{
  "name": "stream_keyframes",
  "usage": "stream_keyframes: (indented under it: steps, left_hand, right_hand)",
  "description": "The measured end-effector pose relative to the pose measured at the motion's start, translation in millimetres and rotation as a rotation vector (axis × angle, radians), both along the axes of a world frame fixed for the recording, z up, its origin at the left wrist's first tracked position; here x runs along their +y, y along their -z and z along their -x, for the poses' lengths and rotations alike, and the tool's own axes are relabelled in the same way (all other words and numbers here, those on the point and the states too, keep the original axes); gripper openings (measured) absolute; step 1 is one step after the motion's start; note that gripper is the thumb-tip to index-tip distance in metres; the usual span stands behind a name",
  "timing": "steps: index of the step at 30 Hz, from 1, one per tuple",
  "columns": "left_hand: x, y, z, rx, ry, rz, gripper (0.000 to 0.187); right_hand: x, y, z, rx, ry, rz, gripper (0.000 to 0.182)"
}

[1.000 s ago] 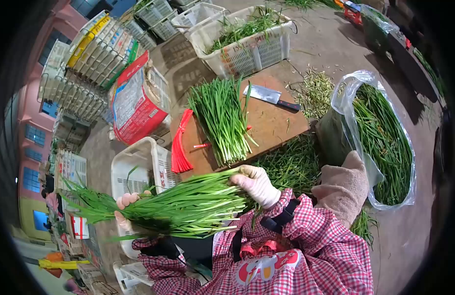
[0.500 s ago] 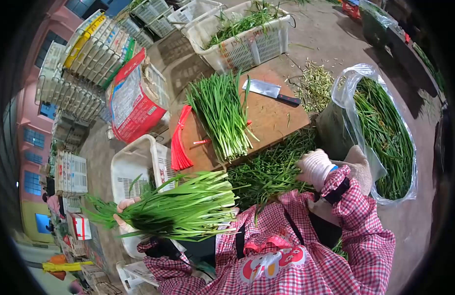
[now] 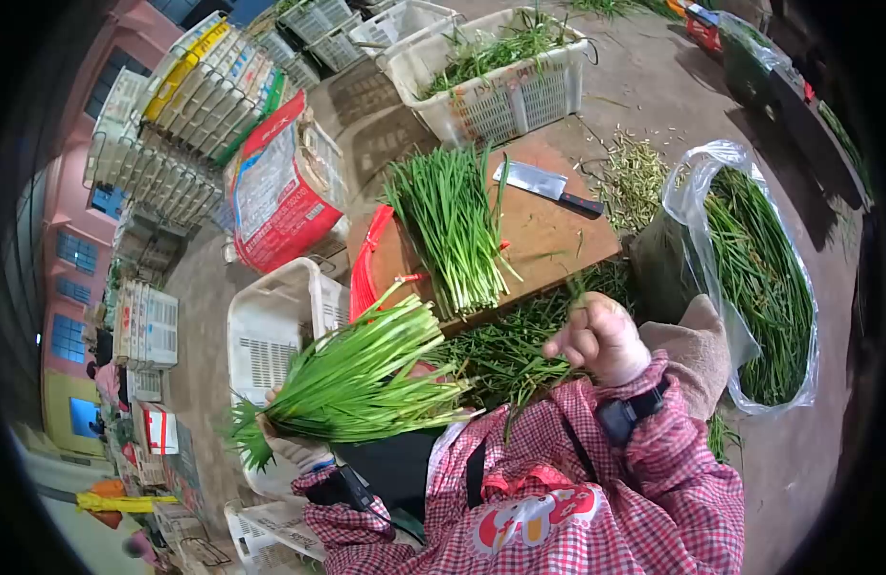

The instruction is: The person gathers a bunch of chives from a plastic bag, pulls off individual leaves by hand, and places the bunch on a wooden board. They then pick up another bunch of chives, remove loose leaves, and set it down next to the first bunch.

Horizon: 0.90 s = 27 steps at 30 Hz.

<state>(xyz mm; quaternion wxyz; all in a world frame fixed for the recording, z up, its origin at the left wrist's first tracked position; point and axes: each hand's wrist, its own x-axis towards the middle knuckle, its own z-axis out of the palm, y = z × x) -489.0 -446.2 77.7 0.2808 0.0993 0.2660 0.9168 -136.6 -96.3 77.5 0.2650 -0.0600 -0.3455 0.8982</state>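
Observation:
My left hand (image 3: 292,447) is closed around the leafy end of a bunch of garlic chives (image 3: 366,376), its pale cut ends fanning to the right over my lap. My right hand (image 3: 604,341) is raised above a heap of loose chives (image 3: 508,356), fingers curled in; a green wisp shows by its knuckles, and I cannot tell whether it is gripped. Another bunch of chives (image 3: 451,230) lies on a wooden board (image 3: 558,241). Beside it rest a cleaver (image 3: 537,180) with a dark handle and a bundle of red ties (image 3: 368,264).
A clear plastic bag (image 3: 687,192) full of chives stands at the right. White crates stand at the left (image 3: 261,297) and beyond the board (image 3: 496,105). Trimmed stem ends (image 3: 630,182) litter the floor. A red and white sack (image 3: 280,192) stands back left.
My left hand's chive bunch has tilted, its cut ends now reaching higher. My right hand has turned over, showing curled fingers. The whole view has shifted slightly.

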Motion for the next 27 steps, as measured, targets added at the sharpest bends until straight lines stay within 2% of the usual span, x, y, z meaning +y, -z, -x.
stream_keyframes:
  steps: [1,3,4,7,8,9,11,13,15,16,18,19,20,23,25,27]
  left_hand:
    - [0.0,-1.4,-3.9,0.003,-0.004,-0.003,0.032]
    - [2.1,-1.6,-6.8,-0.053,-0.093,-0.023,0.028]
    - [6.5,-0.1,-4.5,0.121,-0.103,0.006,0.026]
    - [16.7,-12.5,-10.2,0.146,-0.091,-0.033,0.024]
    - [25.9,-21.2,-21.8,0.066,-0.026,-0.192,0.025]
    - [33.4,-28.8,-31.6,0.065,-0.031,-0.190,0.025]
    - [45.9,-39.5,-41.2,0.242,-0.116,-0.061,0.027]
    - [54.0,-48.6,-47.4,0.241,-0.077,-0.126,0.034]
    - [57.4,-56.6,-53.8,0.277,-0.112,-0.006,0.038]
    - [55.3,-57.2,-53.8,0.317,-0.170,0.145,0.041]
    - [58.2,-62.7,-58.9,0.239,-0.159,0.133,0.038]
    - [59.6,-65.0,-60.9,0.165,-0.149,0.120,0.034]
    - [57.0,-63.9,-59.2,0.269,-0.158,0.236,0.037]
    - [71.4,-83.2,-74.6,0.272,-0.211,0.402,0.039]
    - [55.6,-65.9,-46.9,0.305,-0.231,0.319,0.040]
    - [30.9,-52.4,-20.3,0.249,-0.275,0.258,0.041]
  right_hand:
    - [8.0,6.8,-11.3,0.024,-0.018,0.021,0.035]
    - [22.0,-10.2,-32.0,-0.643,-0.302,-0.774,0.042]
    - [20.6,-8.2,-30.7,-0.644,-0.301,-0.774,0.042]
    - [7.1,-4.7,-11.0,-0.605,-0.115,-1.090,0.055]
    - [-3.4,-3.7,-0.2,-0.498,-0.111,-0.607,0.053]
    - [-11.9,-13.1,13.8,-0.473,-0.111,-0.361,0.048]
    - [-19.9,-23.8,36.5,-0.505,-0.101,-0.434,0.041]
    - [-30.1,-17.6,56.5,-0.435,-0.087,-0.375,0.037]
    - [-39.5,-14.8,69.4,-0.461,-0.098,-0.327,0.031]
    - [-42.2,-14.3,72.8,-0.500,-0.079,-0.354,0.027]
    - [-45.6,-9.6,73.7,-0.542,-0.063,-0.380,0.024]
    - [-48.0,-5.6,73.5,-0.497,-0.009,-0.353,0.021]
    - [-50.9,-3.0,72.6,-0.454,0.042,-0.324,0.019]
    - [-36.3,-8.3,57.2,-0.592,0.263,-0.470,0.017]
    - [-18.9,7.7,44.2,-0.573,0.273,-0.391,0.018]
    - [-3.3,1.3,20.0,-0.695,0.195,-0.567,0.018]
